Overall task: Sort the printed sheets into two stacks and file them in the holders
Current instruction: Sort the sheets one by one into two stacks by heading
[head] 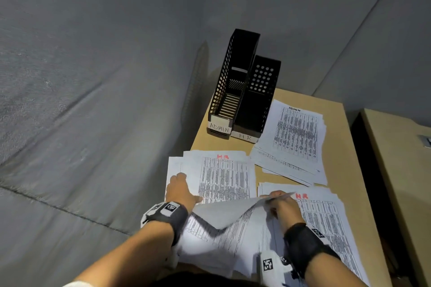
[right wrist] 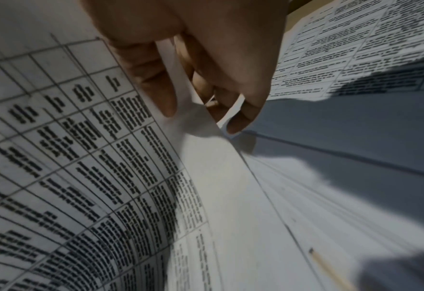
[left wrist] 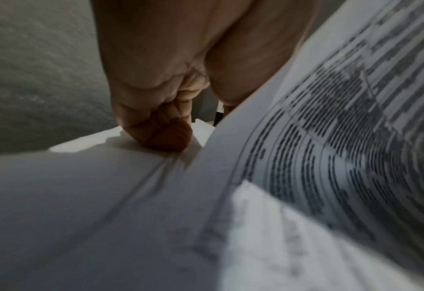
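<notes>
Two black mesh holders stand at the back of the tan table (head: pixel 335 170): the ADMIN holder (head: pixel 229 81) on the left, the HR holder (head: pixel 261 100) beside it. An ADMIN stack (head: pixel 296 133) lies right of them. An HR stack (head: pixel 224 177) lies in front. My left hand (head: pixel 180 190) (left wrist: pixel 166 135) rests on that stack's left part with curled fingers and holds nothing. My right hand (head: pixel 279 202) (right wrist: pixel 201 110) pinches the top edge of one printed sheet (head: pixel 228 214) (right wrist: pixel 81 157) (left wrist: pixel 330 137), which is lifted and curled leftward off the mixed pile (head: pixel 326 228).
Grey fabric partitions (head: pixel 93 100) close in the left and back. A second tan desk (head: pixel 396 158) stands to the right across a dark gap. The HR stack overhangs the table's left edge.
</notes>
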Action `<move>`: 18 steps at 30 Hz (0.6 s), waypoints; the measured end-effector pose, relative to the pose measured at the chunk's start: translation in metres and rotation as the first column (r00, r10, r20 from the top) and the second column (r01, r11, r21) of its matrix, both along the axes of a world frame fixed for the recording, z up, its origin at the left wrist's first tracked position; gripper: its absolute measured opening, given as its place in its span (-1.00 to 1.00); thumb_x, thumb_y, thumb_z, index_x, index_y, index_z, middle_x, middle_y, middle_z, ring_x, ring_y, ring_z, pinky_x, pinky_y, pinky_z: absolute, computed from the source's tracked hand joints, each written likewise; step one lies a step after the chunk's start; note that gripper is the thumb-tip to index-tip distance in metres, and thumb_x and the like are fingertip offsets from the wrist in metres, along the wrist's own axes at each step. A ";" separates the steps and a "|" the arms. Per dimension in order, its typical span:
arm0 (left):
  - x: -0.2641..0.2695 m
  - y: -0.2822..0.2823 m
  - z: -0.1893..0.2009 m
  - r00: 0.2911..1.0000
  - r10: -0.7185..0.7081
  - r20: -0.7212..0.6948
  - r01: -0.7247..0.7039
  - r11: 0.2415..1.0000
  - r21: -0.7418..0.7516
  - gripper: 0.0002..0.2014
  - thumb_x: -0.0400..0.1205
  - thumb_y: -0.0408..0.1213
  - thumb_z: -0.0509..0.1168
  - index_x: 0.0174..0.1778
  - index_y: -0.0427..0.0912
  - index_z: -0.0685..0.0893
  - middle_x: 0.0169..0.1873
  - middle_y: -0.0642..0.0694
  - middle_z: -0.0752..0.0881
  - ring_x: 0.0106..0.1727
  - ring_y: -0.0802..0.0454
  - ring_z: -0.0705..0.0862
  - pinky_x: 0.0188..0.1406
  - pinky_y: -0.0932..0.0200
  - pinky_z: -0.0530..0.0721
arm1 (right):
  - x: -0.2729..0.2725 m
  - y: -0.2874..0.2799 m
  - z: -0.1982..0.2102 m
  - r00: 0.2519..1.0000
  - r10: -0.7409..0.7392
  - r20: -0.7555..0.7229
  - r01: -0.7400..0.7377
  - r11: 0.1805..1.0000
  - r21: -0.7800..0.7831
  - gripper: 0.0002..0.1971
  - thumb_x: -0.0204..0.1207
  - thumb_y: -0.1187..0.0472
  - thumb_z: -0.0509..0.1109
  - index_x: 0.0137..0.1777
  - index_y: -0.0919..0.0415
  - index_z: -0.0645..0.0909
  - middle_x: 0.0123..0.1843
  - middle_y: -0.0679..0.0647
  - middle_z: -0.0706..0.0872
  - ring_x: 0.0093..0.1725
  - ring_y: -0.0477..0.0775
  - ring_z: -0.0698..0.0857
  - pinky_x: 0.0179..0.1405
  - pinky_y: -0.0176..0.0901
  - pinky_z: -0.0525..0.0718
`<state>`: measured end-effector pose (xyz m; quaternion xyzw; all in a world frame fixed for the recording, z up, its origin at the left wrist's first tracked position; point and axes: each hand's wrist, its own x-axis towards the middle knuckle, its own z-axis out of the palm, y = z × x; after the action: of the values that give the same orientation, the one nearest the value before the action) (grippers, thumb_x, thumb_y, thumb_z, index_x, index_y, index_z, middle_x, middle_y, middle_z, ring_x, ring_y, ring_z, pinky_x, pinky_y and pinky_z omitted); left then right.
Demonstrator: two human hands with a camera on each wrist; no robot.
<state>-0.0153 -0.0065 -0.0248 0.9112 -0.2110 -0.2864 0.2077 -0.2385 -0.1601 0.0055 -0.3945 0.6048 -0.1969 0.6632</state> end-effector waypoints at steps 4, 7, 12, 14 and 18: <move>0.002 0.005 -0.004 0.991 0.116 -0.064 -0.123 0.983 -0.133 -0.58 0.32 -0.38 0.56 -0.26 0.04 0.42 -0.14 -0.12 0.66 -0.18 -0.18 0.74 -0.19 -0.04 0.73 | 0.004 0.018 0.006 0.993 0.044 0.108 -0.042 0.999 -0.022 -0.62 0.40 0.80 0.07 -0.36 0.33 0.45 0.09 0.46 0.68 0.12 0.29 0.62 -0.57 -0.45 0.62; 0.001 0.016 -0.007 0.984 0.164 -0.067 -0.175 0.959 -0.224 -0.69 0.41 -0.49 0.39 -0.41 -0.03 0.43 -0.39 -0.05 0.65 -0.35 -0.17 0.72 -0.33 -0.04 0.70 | 0.006 0.024 0.015 0.984 0.061 0.166 -0.058 0.998 -0.023 -0.62 0.39 0.82 0.14 -0.37 0.32 0.42 0.37 0.36 0.57 0.23 0.26 0.59 -0.43 -0.43 0.68; -0.002 0.027 -0.003 0.943 0.234 -0.235 -0.318 0.837 -0.446 -0.78 0.58 -0.51 0.28 -0.32 -0.16 0.49 -0.43 -0.05 0.49 -0.38 0.03 0.41 -0.39 0.20 0.40 | 0.008 0.028 0.014 0.986 0.021 0.163 -0.027 0.999 0.038 -0.74 0.40 0.80 0.18 -0.10 0.55 0.58 0.56 0.25 0.40 0.50 0.31 0.43 -0.27 -0.39 0.72; 0.001 0.031 -0.004 0.902 0.223 -0.370 -0.399 0.757 -0.517 -0.75 0.57 -0.58 0.29 -0.27 -0.16 0.45 -0.43 -0.06 0.44 -0.37 0.01 0.39 -0.36 0.20 0.38 | 0.008 0.030 0.015 0.986 0.011 0.169 -0.023 0.997 0.070 -0.60 0.40 0.79 0.21 0.26 0.67 0.50 0.49 0.29 0.48 0.41 0.33 0.51 -0.45 -0.51 0.67; 0.008 0.043 0.002 0.805 0.197 -0.560 -0.534 0.651 -0.539 -0.68 0.47 -0.67 0.40 -0.14 -0.18 0.50 -0.38 -0.14 0.67 -0.35 -0.04 0.66 -0.29 0.16 0.63 | 0.009 0.034 0.022 0.985 0.022 0.170 -0.030 0.999 0.043 -0.50 0.37 0.75 0.32 0.34 0.55 0.50 0.19 0.40 0.67 0.01 0.22 0.65 -0.43 -0.48 0.69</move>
<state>-0.0073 0.0369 -0.0231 0.7025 -0.0509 -0.3440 0.6210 -0.2298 -0.1257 0.0271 -0.3693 0.5453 -0.2073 0.7234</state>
